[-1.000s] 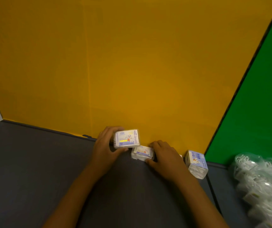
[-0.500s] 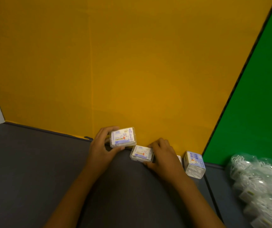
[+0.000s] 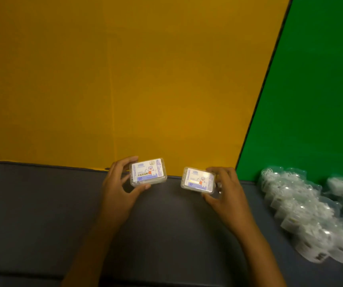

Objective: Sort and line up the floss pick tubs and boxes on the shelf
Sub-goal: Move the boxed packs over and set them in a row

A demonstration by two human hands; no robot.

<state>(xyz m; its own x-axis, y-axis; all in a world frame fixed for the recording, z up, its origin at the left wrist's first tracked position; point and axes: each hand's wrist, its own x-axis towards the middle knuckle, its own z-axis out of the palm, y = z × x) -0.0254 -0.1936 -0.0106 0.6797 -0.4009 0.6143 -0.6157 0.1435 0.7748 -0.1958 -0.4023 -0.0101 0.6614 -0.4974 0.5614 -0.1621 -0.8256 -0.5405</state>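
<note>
Head view, the only one I have. I take the seam where the yellow back panel [image 3: 125, 79] meets the green panel [image 3: 311, 90] as my landmark. Just left of the foot of that seam, my right hand [image 3: 226, 195] is wrapped around a clear floss pick box [image 3: 198, 180], fingers over its far edge and thumb under its near edge, label facing up. It looks raised a little off the dark shelf [image 3: 42, 204], though I cannot be sure it is clear of the surface. Further left of the seam, my left hand [image 3: 117, 189] grips a second, like box [image 3: 148, 171] the same way, fingers curled behind and thumb pressing the near edge, tilted slightly toward me. The two boxes are apart, with a bare stretch of shelf between them, both close to the foot of the yellow panel.

Right of the seam, under the green panel, lies a loose heap of clear bagged floss picks [image 3: 303, 210], unsorted as far as I can tell.

I judge the step in hand to be setting these two boxes down side by side against the back. The risks I see: the smooth plastic could slip from a thumb-and-finger pinch; setting both down at once could leave them askew or with mismatched label directions; and my right forearm, if it swings outward, could brush the heap and scatter it further.
</note>
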